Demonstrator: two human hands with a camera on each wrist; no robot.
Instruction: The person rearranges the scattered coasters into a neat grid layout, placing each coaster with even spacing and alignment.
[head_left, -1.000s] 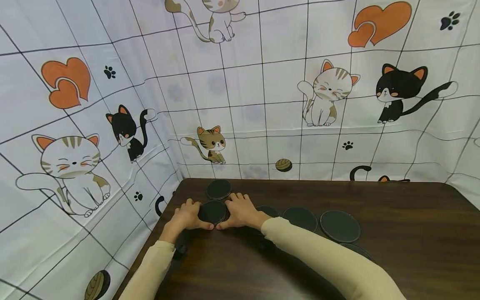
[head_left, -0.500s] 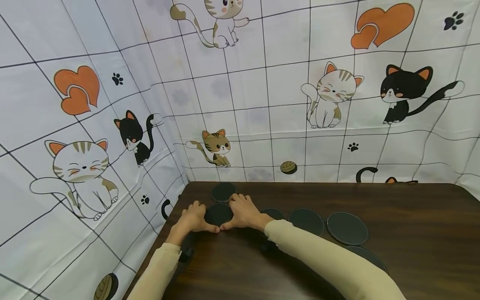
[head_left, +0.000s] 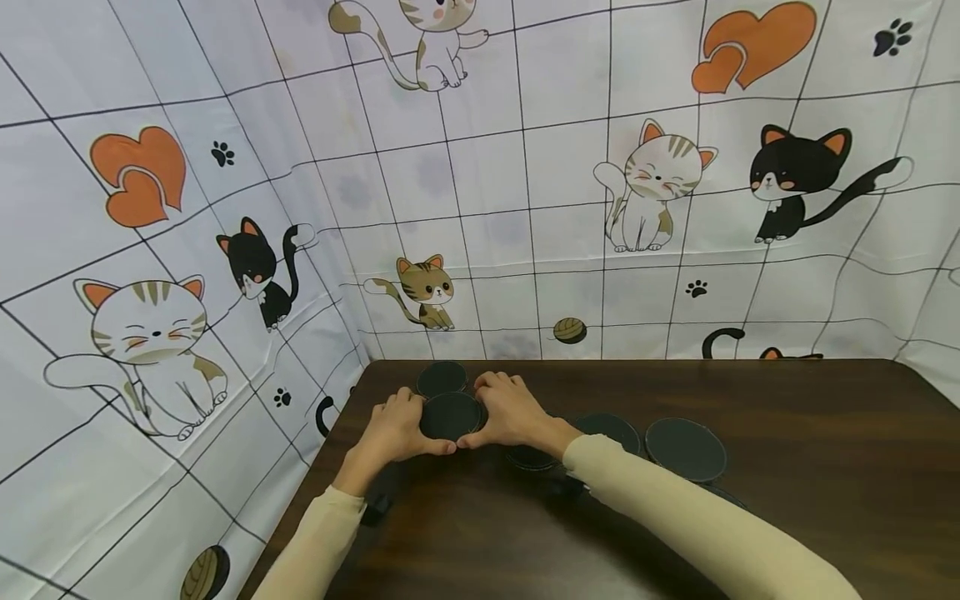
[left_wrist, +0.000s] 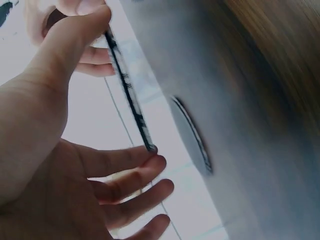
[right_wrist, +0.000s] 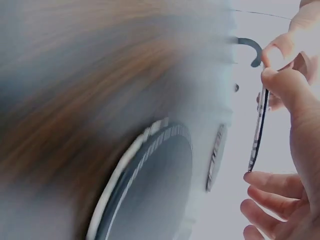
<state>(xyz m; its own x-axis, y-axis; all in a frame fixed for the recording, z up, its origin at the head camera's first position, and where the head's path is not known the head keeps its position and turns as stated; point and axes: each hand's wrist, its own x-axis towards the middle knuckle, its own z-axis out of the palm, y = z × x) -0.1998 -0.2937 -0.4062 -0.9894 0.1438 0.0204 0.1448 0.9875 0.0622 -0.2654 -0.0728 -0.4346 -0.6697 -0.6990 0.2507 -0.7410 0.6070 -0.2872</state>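
Note:
A dark round disc [head_left: 452, 417], thin as a coaster, is held level between both hands. My left hand [head_left: 390, 429] grips its left edge, the thumb at the near side and fingertips at the far side. On the opposite edge my right hand [head_left: 516, 412] holds it the same way, the thumb tips almost meeting. Seen edge-on in the left wrist view, the held disc [left_wrist: 129, 92] is raised off the table, with a dark and pale rim. Behind it, a second dark disc [head_left: 441, 377] lies on the table.
More dark discs lie to the right on the brown wooden table [head_left: 825, 467]: one disc [head_left: 686, 450] in full view, another disc [head_left: 611, 429] beside it, and a disc [head_left: 531, 457] partly under the right arm. A cat-print cloth [head_left: 562, 208] hangs behind and at the left.
Both hands have raised the held disc and shifted it slightly right. It now sits more in front of the disc behind. The head view has swung slightly right and back.

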